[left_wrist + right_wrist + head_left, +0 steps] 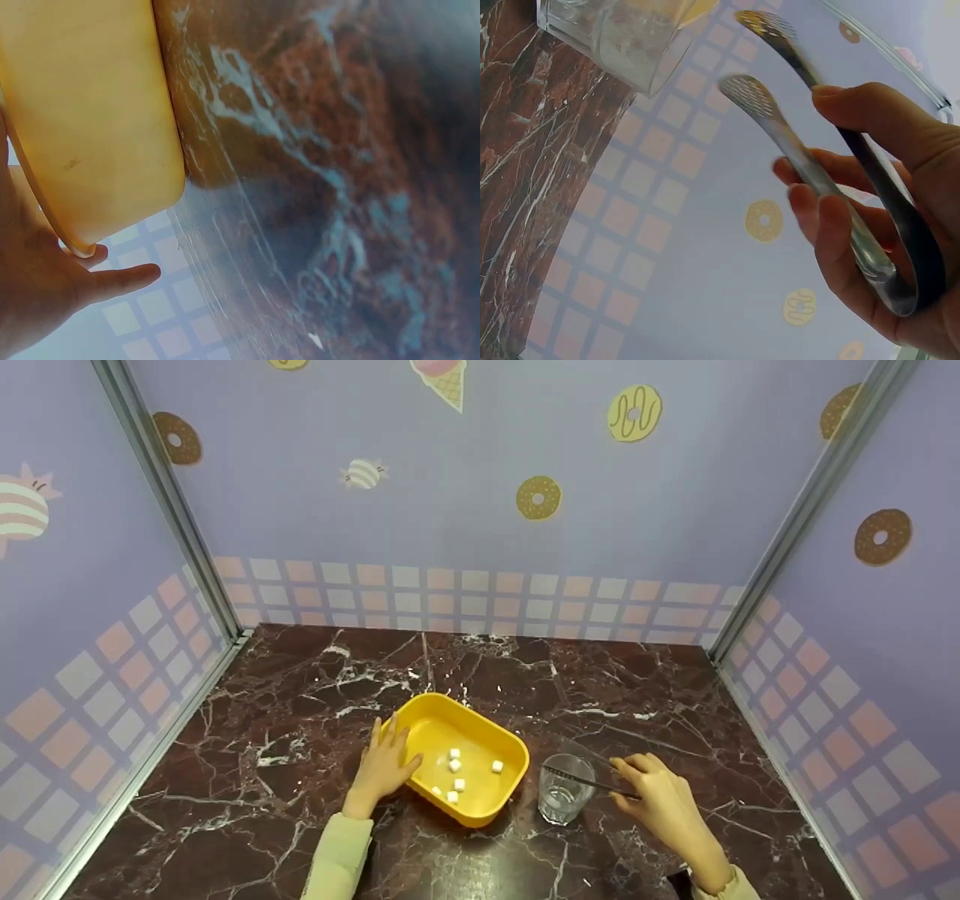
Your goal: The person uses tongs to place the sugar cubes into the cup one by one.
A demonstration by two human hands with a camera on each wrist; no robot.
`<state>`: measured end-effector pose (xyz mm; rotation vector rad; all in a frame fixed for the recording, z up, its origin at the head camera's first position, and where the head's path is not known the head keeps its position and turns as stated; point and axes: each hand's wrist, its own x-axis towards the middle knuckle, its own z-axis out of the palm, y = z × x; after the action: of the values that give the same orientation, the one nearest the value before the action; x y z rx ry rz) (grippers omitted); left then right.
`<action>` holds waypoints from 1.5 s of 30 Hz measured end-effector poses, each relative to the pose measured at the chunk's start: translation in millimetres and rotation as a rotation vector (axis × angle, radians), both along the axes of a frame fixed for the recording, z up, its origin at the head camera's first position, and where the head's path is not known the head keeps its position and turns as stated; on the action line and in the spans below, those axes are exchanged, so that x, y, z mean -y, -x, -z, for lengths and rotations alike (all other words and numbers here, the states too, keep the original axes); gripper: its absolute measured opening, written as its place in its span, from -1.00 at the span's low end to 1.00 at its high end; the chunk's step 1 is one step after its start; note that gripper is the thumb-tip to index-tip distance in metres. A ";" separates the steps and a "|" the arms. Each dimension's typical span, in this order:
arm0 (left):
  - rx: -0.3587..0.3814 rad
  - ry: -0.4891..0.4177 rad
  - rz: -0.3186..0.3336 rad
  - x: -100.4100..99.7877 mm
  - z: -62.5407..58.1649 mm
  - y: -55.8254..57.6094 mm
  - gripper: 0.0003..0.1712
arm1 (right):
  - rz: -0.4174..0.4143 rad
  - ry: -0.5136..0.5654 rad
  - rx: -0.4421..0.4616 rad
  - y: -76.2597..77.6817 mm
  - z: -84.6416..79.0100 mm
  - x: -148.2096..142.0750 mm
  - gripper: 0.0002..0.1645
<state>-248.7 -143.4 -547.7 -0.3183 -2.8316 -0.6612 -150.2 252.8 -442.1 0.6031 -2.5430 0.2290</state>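
Observation:
My left hand point(386, 765) rests on the left rim of a yellow plastic basin point(487, 725), its fingers spread and fairly straight. In the left wrist view the hand point(37, 277) lies along the rim of the basin point(97, 127). Several small white cubes point(454, 766) lie on the basin's floor. My right hand point(660, 802) holds metal tongs point(817, 172) between thumb and fingers. The tongs' arms stand apart, with nothing between their perforated tips. From the head view, the tips appear over or behind a clear drinking glass point(562, 799) right of the basin.
Basin and glass stand on a dark red marble-patterned table point(247, 802) with white veins. Purple printed panels point(450, 525) enclose the back and both sides, joined by metal corner posts point(795, 510). Small white specks point(465, 690) lie behind the basin.

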 end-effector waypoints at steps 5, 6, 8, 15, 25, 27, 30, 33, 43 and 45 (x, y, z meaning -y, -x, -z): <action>0.019 0.002 -0.003 -0.1 -0.2 0.5 -0.29 | -0.042 0.024 -0.100 4.7 -0.1 6.9 -0.42; 0.019 0.001 -0.003 0.0 -0.1 0.5 -0.29 | -0.046 0.026 -0.113 5.7 -0.7 8.9 -0.42; 0.022 0.004 -0.005 0.1 -0.1 0.8 -0.30 | -0.054 0.024 -0.132 8.1 -1.8 13.3 -0.41; 0.026 0.010 -0.010 -0.1 0.0 1.1 -0.30 | -0.077 0.009 -0.211 22.1 -1.9 28.7 -0.43; 0.001 0.006 -0.002 0.1 1.7 1.2 -0.31 | -0.138 0.025 -0.217 42.8 -0.2 62.0 -0.40; -0.001 0.003 -0.001 0.0 1.4 1.1 -0.31 | -0.150 0.017 -0.188 45.2 0.7 69.8 -0.39; -0.001 0.002 -0.001 0.0 0.8 0.8 -0.31 | -0.166 -0.012 -0.129 48.5 2.6 81.4 -0.40; 0.010 0.000 0.002 -1.3 0.5 1.5 -0.30 | -0.164 -0.052 -0.070 51.7 5.0 91.3 -0.42; 0.000 0.005 -0.005 -0.8 0.7 1.4 -0.30 | -0.107 -0.189 0.030 65.9 24.6 120.9 -0.55; 0.002 0.008 -0.003 -0.7 1.2 1.2 -0.31 | -0.103 -0.204 0.034 67.3 29.5 126.1 -0.62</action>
<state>-249.9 -142.7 -548.9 -0.3149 -2.8368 -0.6502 -217.5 126.7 -471.6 0.8150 -2.5900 0.0142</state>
